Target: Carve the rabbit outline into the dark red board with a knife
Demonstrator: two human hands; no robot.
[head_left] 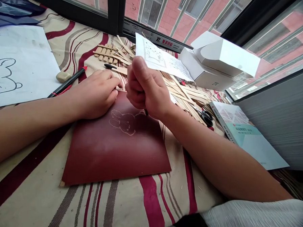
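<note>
A dark red board [114,152] lies on the striped cloth, with the pale outline of a rabbit [125,122] scratched into its upper part. My left hand [98,95] lies over the board's far left corner, fingers bent and thumb tucked in, gripping it there. Above the far right part of the board, my right hand [149,89] is closed in a fist with the thumb on top. A small dark tip shows beneath that fist, beside the rabbit outline; whatever the fingers hold is otherwise hidden.
At left lie a paper with a rabbit drawing [6,68], a stone [63,76] and a black pen with a red tip [69,82]. Beyond my hands are wooden strips [185,95], a printed sheet [162,58], scissors [205,118], a white box [207,70] and a book [249,135].
</note>
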